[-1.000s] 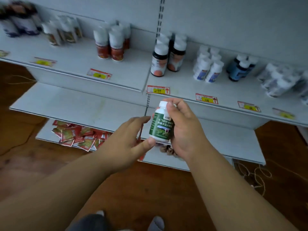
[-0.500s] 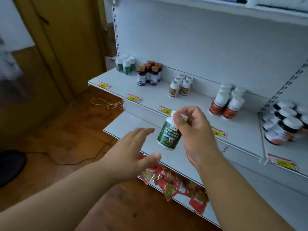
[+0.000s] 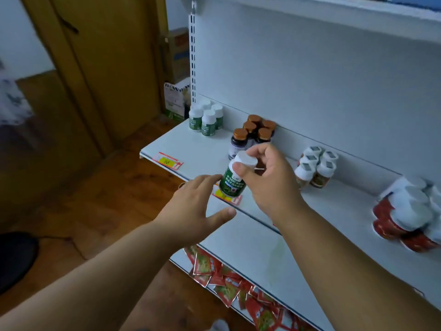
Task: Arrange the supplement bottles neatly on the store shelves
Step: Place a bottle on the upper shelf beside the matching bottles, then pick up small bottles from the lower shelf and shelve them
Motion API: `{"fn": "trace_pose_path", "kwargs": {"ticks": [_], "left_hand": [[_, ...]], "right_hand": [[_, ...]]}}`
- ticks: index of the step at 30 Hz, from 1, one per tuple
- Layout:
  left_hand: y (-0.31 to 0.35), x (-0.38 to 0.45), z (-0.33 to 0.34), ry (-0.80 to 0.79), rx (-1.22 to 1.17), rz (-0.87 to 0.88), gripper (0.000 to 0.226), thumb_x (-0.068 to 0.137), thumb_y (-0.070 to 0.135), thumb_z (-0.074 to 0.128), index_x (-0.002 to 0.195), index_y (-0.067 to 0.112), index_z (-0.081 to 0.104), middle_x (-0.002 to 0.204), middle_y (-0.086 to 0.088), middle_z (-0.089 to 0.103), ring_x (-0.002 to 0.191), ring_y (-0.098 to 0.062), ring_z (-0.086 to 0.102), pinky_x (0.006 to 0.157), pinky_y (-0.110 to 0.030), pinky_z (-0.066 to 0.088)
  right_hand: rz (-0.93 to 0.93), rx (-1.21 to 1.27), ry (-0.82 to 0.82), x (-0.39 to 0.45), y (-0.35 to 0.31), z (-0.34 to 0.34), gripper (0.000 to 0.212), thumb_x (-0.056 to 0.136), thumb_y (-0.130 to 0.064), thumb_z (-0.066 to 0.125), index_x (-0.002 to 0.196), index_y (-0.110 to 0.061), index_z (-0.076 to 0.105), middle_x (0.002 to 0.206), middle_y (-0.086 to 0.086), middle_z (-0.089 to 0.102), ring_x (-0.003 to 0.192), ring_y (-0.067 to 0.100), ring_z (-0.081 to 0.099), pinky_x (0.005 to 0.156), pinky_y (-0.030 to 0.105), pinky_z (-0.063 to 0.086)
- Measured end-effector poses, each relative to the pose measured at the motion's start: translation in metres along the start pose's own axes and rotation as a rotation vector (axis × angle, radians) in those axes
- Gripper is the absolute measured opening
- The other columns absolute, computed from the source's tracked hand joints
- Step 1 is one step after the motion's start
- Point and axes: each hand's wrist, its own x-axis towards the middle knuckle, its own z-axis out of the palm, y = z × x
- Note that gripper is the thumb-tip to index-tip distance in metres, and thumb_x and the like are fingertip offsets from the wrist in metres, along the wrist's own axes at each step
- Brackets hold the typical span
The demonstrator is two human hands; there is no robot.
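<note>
Moved: green-labelled bottle had risen nearer the shelf.
Fingers: right hand pinched its white cap; left hand spread, released.
Around: amber-capped bottles just beyond; green bottles far left.
Writing: label unreadable.

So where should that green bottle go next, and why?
Probably up and left to the green bottles at the shelf's far end. The bottle pinched by the right hand has the same green label and white cap; the left hand is open.
</note>
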Motion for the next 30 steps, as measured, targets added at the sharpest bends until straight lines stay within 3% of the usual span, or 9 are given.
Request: {"fn": "trace_pose_path", "kwargs": {"ticks": [3,5,10,12,15,20,24,30], "left_hand": [[-0.028,0.034,-0.022,0.017,0.001,-0.012,0.091,0.075,0.084,0.032,0.151,0.035,0.02,0.154,0.008,0.031,0.139,-0.014,0.031,0.114,-0.039,0.033],[-0.05,0.058,-0.032,0.014,0.009,-0.018,0.088,0.077,0.08,0.036,0.151,0.034,0.02,0.155,0.008,0.031,0.14,-0.015,0.031,0.115,-0.04,0.032],[-0.122,0.127,-0.051,-0.036,0.034,0.013,0.079,0.086,0.069,0.047,0.151,0.034,0.021,0.157,0.007,0.027,0.142,-0.017,0.027,0.115,-0.04,0.028],[-0.151,0.158,-0.061,-0.072,0.079,0.056,0.079,0.087,0.068,0.048,0.152,0.033,0.021,0.158,0.006,0.026,0.144,-0.018,0.025,0.116,-0.04,0.027],[-0.185,0.198,-0.077,-0.121,0.152,0.129,0.079,0.089,0.064,0.05,0.153,0.031,0.019,0.159,0.005,0.024,0.146,-0.019,0.022,0.118,-0.042,0.024],[-0.216,0.238,-0.083,-0.207,0.119,0.196,0.075,0.092,0.054,0.053,0.153,0.026,0.021,0.157,0.003,0.029,0.143,-0.018,0.027,0.118,-0.041,0.025],[-0.231,0.26,-0.08,-0.148,0.086,0.274,0.068,0.093,0.051,0.053,0.15,0.025,0.028,0.152,0.004,0.036,0.139,-0.016,0.031,0.115,-0.035,0.024],[-0.24,0.278,-0.078,-0.131,0.06,0.341,0.059,0.093,0.045,0.054,0.145,0.023,0.037,0.144,0.004,0.043,0.131,-0.015,0.038,0.111,-0.032,0.029]], "right_hand": [[-0.032,-0.098,-0.007,0.037,-0.005,0.023,0.027,0.086,-0.039,0.074,0.103,-0.035,0.054,0.1,-0.016,0.062,0.087,-0.004,0.06,0.065,0.007,0.047],[-0.024,-0.149,0.002,0.06,-0.006,0.043,0.029,0.087,-0.04,0.073,0.108,-0.031,0.054,0.106,-0.012,0.061,0.092,0.002,0.061,0.063,0.008,0.047],[-0.025,-0.279,0.091,0.123,0.004,0.11,0.03,0.086,-0.036,0.074,0.108,-0.028,0.055,0.112,-0.009,0.061,0.099,0.011,0.06,0.08,0.025,0.051],[-0.011,-0.334,0.149,0.149,0.011,0.137,0.03,0.085,-0.035,0.076,0.105,-0.029,0.055,0.109,-0.01,0.059,0.098,0.01,0.057,0.077,0.016,0.043],[0.062,-0.406,0.201,0.182,0.016,0.17,0.03,0.084,-0.033,0.077,0.105,-0.027,0.057,0.107,-0.008,0.058,0.082,0.0,0.053,0.065,0.005,0.032],[0.169,-0.485,0.229,0.211,0.023,0.199,0.029,0.084,-0.026,0.077,0.108,-0.017,0.062,0.098,-0.009,0.054,0.078,0.007,0.05,0.069,0.022,0.035],[0.159,-0.565,0.213,0.228,0.023,0.212,0.029,0.085,-0.023,0.076,0.109,-0.014,0.063,0.108,-0.001,0.06,0.087,0.013,0.05,0.076,0.023,0.035],[0.186,-0.654,0.245,0.238,0.026,0.222,0.025,0.086,-0.025,0.076,0.103,-0.016,0.06,0.114,0.001,0.052,0.087,0.017,0.054,0.074,0.022,0.036]]}}
